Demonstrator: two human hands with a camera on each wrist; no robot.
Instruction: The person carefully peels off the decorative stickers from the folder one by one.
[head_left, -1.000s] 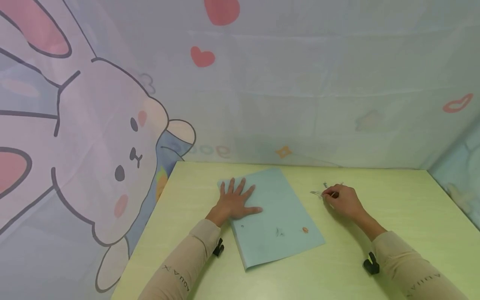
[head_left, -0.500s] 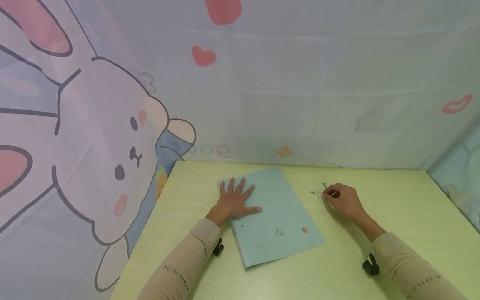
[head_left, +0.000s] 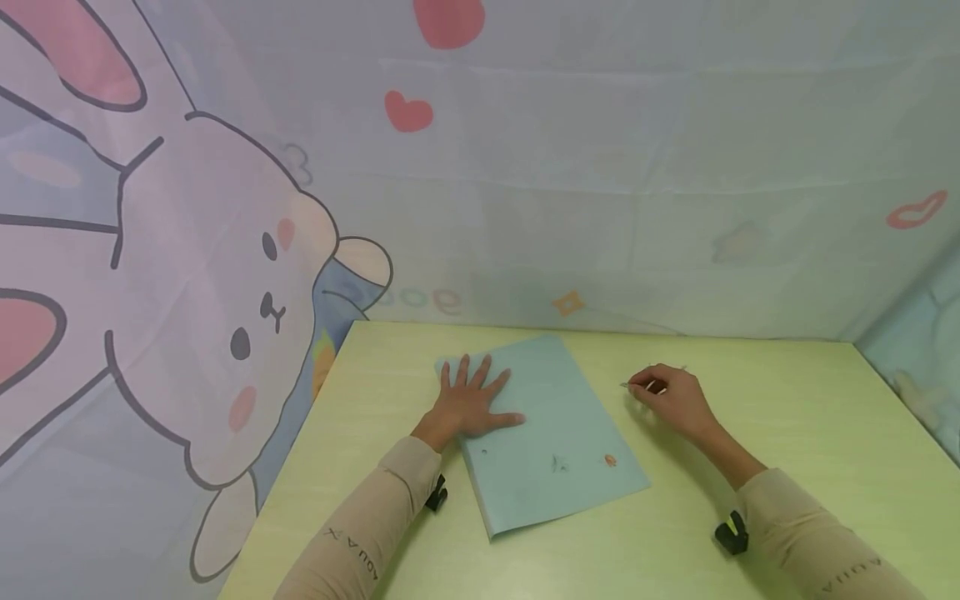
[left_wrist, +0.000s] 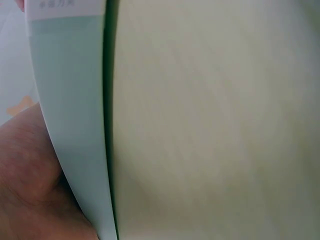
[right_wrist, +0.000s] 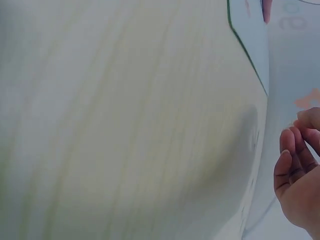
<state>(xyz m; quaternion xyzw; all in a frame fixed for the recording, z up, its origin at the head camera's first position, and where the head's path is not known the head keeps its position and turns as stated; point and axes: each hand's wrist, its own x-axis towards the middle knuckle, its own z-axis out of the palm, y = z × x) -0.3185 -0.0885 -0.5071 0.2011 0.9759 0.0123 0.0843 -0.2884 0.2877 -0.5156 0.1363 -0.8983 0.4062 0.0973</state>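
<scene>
A pale blue folder (head_left: 540,492) lies slanted on the table, with a small orange mark and some dark marks near its front edge. My left hand (head_left: 468,407) is spread flat over its left side, and the left wrist view shows the folder's spine (left_wrist: 70,100) beside the palm. To the right of the folder, my right hand (head_left: 673,400) pinches a tiny slim piece (head_left: 625,385) between thumb and forefinger. Its kind is too small to tell. The right wrist view shows the other fingers curled in behind the pinch.
The yellow-green wood-grained table (head_left: 810,433) runs back to a hanging cloth (head_left: 570,167) printed with a rabbit and hearts. Small faint bits (head_left: 683,367) lie on the table just behind the right hand. Black wrist devices (head_left: 732,533) sit under both sleeves.
My right hand has shifted a little left, its fingertips now covering most of the tiny piece and a small dark bit seen behind them before. The left hand stays in place.
</scene>
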